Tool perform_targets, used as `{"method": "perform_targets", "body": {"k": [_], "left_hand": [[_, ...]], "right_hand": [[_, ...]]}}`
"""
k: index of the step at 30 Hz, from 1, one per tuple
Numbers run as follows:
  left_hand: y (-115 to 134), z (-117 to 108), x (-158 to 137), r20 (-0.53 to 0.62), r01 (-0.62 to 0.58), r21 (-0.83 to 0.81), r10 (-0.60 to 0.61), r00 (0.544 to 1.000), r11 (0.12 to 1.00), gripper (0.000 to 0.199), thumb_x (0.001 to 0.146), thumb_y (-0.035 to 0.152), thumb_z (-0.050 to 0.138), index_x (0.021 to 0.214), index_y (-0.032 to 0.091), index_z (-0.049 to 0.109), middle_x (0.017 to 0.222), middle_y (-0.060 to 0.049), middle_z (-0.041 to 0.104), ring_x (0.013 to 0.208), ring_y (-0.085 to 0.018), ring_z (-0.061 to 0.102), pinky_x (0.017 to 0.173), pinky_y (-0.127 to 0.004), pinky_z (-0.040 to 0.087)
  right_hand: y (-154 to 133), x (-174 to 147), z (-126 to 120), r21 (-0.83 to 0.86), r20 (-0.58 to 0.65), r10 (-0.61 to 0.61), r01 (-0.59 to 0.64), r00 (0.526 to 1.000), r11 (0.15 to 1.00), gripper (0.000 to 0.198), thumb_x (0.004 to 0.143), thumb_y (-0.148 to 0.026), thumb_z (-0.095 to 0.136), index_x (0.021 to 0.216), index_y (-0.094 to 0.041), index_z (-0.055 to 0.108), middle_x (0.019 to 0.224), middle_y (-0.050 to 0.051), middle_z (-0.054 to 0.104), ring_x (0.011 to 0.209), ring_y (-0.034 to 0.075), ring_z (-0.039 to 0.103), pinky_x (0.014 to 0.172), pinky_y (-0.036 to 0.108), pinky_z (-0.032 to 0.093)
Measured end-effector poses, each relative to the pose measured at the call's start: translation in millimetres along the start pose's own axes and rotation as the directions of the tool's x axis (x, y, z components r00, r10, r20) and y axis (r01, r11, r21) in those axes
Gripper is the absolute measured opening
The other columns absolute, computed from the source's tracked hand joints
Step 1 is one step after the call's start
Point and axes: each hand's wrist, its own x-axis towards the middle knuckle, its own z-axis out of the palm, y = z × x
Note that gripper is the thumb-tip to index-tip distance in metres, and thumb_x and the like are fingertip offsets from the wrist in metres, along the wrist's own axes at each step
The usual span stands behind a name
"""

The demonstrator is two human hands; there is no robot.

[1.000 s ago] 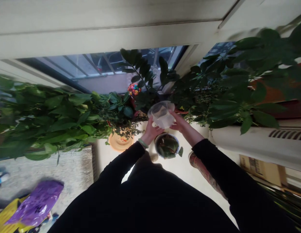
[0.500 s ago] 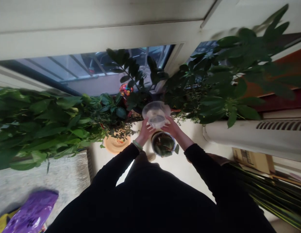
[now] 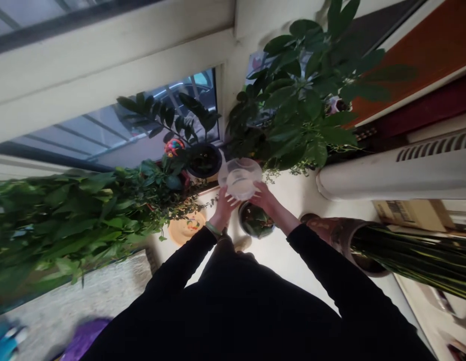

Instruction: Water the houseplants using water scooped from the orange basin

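Note:
Between my two hands is a clear plastic bowl (image 3: pixel 240 176), held out in front of me over the floor. My left hand (image 3: pixel 224 206) grips its left side, with a pale green bangle on the wrist. On the right side my right hand (image 3: pixel 263 196) holds the bowl with fingers curled under it. I cannot make out clearly whether anything is inside. Just below the bowl, a round pot with a leafy plant (image 3: pixel 256 220) stands on the floor. A dark pot (image 3: pixel 205 161) with a tall leafy plant sits behind the bowl, to the left.
Trailing green plants (image 3: pixel 67 220) fill the left side. An orange basin (image 3: pixel 186 228) lies on the floor beside them. To the right stand a big-leaved plant (image 3: pixel 308 100), a white rounded unit with slots (image 3: pixel 368 173), a cardboard box (image 3: pixel 413 214) and a brown pot (image 3: pixel 341 235) with long striped leaves.
My view has turned toward the right, so the brown pot shows more and the plants by the window sit further left. Both hands still hold the bowl at nearly the same spot.

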Motion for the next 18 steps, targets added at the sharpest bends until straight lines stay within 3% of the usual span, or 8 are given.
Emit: {"method": "perform_targets", "body": {"k": [5,8,11,18], "left_hand": [[-11.8,1.2,3.9,0.05,0.009,0.011,-0.01,0.999,1.0,0.049,0.105,0.053,0.075,0.148,0.034,0.063,0.114,-0.008,0.072,0.099,-0.022,0.078,0.098,-0.039,0.071],[-12.8,-3.5,8.8,0.064,0.005,-0.017,-0.004,0.998,1.0,0.061,0.099,0.056,0.082,0.152,0.034,0.061,0.115,-0.008,0.072,0.099,-0.023,0.079,0.098,-0.039,0.071],[-7.1,-8.2,13.5,0.076,-0.003,-0.061,0.007,0.997,0.998,0.073,0.095,0.058,0.086,0.157,0.034,0.058,0.116,-0.008,0.072,0.1,-0.024,0.08,0.096,-0.04,0.071],[21.0,-6.4,22.0,0.017,0.055,-0.147,-0.053,0.998,0.988,0.07,0.099,0.07,0.078,0.155,0.035,0.059,0.121,-0.009,0.07,0.104,-0.026,0.079,0.098,-0.042,0.07]], "right_hand": [[-2.6,0.1,-10.5,0.024,-0.013,0.002,-0.002,1.0,1.0,0.059,0.083,-0.054,0.09,0.131,-0.034,0.062,0.116,0.002,0.071,0.095,0.019,0.071,0.078,0.027,0.065],[-7.1,3.7,-6.7,0.02,-0.008,-0.003,0.003,1.0,1.0,0.053,0.085,-0.049,0.088,0.129,-0.033,0.062,0.115,0.002,0.07,0.093,0.018,0.07,0.076,0.025,0.063],[-14.1,8.6,5.5,-0.014,-0.018,0.004,-0.004,1.0,1.0,0.05,0.087,-0.049,0.087,0.128,-0.034,0.063,0.118,0.002,0.07,0.092,0.018,0.069,0.074,0.026,0.063],[-40.0,21.9,46.0,-0.122,-0.027,-0.018,0.014,0.999,0.992,0.04,0.09,-0.049,0.088,0.12,-0.03,0.069,0.112,0.004,0.077,0.092,0.021,0.073,0.066,0.025,0.058]]}}
